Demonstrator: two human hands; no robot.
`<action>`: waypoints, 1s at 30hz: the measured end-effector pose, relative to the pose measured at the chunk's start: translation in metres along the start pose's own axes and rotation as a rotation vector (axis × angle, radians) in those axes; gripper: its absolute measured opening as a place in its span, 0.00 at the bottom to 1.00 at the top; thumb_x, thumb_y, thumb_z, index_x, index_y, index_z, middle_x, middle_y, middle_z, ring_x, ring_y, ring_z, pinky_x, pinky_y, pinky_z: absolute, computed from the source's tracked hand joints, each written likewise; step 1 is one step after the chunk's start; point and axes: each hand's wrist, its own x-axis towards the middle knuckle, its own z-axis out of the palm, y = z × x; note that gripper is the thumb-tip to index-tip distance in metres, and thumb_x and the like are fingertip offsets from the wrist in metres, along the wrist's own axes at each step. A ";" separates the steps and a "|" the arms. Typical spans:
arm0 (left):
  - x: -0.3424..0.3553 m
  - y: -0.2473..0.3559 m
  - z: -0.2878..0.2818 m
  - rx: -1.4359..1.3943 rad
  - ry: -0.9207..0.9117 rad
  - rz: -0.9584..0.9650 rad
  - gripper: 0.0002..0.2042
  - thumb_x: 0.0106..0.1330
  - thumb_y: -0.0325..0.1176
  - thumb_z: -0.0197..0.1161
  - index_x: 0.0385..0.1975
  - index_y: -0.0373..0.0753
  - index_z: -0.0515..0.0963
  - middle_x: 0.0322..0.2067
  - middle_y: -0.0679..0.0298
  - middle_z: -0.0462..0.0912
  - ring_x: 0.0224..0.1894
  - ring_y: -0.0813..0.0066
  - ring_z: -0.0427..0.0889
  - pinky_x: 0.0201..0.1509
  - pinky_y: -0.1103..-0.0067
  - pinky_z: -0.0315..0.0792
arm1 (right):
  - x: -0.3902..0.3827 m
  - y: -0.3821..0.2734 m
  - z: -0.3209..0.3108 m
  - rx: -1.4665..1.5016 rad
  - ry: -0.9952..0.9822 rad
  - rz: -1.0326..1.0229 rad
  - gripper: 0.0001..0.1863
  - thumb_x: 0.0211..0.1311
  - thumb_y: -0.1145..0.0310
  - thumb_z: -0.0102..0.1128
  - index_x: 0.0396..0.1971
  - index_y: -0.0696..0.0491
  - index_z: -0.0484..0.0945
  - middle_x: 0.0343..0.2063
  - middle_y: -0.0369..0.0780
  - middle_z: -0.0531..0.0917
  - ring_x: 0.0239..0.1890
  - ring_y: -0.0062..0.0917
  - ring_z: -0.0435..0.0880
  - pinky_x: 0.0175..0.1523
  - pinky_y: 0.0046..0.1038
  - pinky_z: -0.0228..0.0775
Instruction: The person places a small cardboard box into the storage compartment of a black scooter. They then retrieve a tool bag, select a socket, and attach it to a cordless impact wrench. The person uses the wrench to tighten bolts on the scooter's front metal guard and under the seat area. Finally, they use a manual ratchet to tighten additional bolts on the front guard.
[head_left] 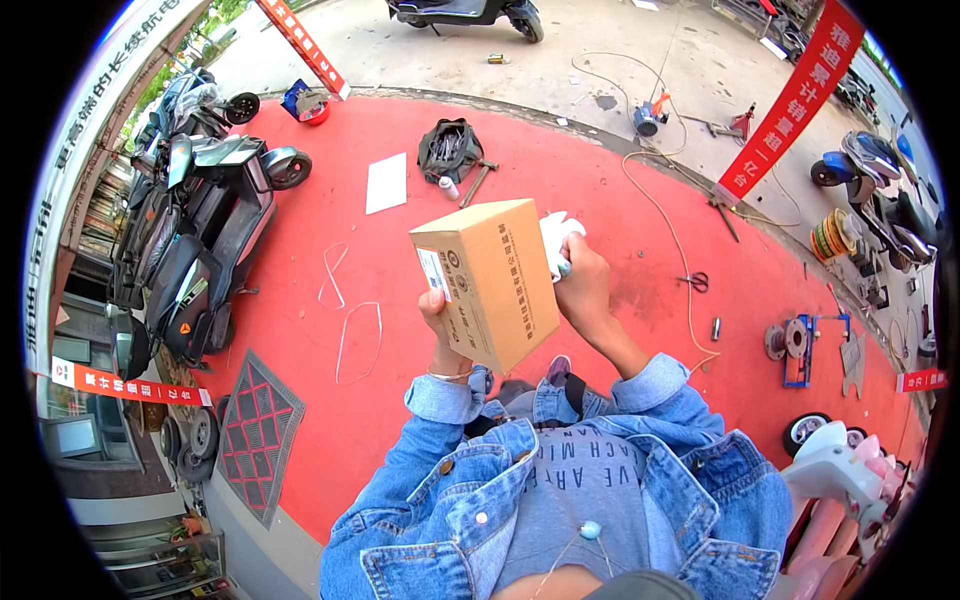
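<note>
A brown cardboard box [495,285] with dark print and a white label is held up in front of me, tilted. My left hand [437,310] grips its left side, with the fingers partly hidden behind it. At the box's right side, my right hand [583,278] is closed round a crumpled white cloth or tissue [558,240]. The cloth lies close against the box; whether it touches cannot be made out.
A dark tool bag [449,150], a hammer [480,183] and a white sheet [387,183] lie ahead on the red floor. Parked scooters [205,230] stand left. Scissors [693,282] and a hose [655,205] lie right; a pink-white scooter [840,480] stands near right.
</note>
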 end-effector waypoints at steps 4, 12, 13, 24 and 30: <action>0.190 0.017 -0.022 0.009 0.005 -0.005 0.37 0.53 0.51 0.52 0.61 0.35 0.58 0.54 0.51 0.71 0.51 0.55 0.77 0.49 0.63 0.76 | 0.191 0.033 0.033 -0.121 -0.062 -0.090 0.20 0.46 0.65 0.66 0.35 0.57 0.66 0.20 0.48 0.78 0.23 0.45 0.79 0.28 0.41 0.69; 0.526 0.042 -0.157 -0.033 0.000 -0.019 0.29 0.66 0.52 0.45 0.60 0.37 0.60 0.58 0.54 0.65 0.58 0.60 0.68 0.59 0.67 0.67 | 0.506 0.150 0.139 0.697 -0.146 0.242 0.18 0.47 0.77 0.64 0.40 0.60 0.74 0.33 0.39 0.80 0.36 0.23 0.80 0.39 0.25 0.73; 0.571 0.045 -0.165 -0.086 -0.051 -0.054 0.29 0.66 0.52 0.44 0.60 0.37 0.61 0.59 0.54 0.64 0.58 0.61 0.67 0.60 0.68 0.66 | 0.546 0.170 0.140 0.757 -0.117 0.361 0.18 0.47 0.79 0.64 0.41 0.60 0.74 0.34 0.37 0.80 0.36 0.21 0.80 0.40 0.24 0.73; 1.041 -0.013 -0.238 0.020 0.186 -0.166 0.26 0.63 0.51 0.48 0.52 0.36 0.68 0.47 0.58 0.72 0.45 0.64 0.72 0.51 0.70 0.67 | 0.912 0.363 0.111 1.551 -0.331 0.748 0.20 0.57 0.83 0.47 0.51 0.65 0.69 0.47 0.47 0.77 0.52 0.33 0.76 0.57 0.33 0.69; 1.283 -0.050 -0.295 0.000 0.193 -0.153 0.26 0.61 0.51 0.50 0.50 0.35 0.69 0.44 0.58 0.73 0.43 0.62 0.72 0.49 0.67 0.69 | 1.138 0.466 0.073 1.946 -0.445 0.396 0.24 0.49 0.78 0.54 0.49 0.66 0.70 0.50 0.51 0.75 0.55 0.39 0.72 0.64 0.40 0.56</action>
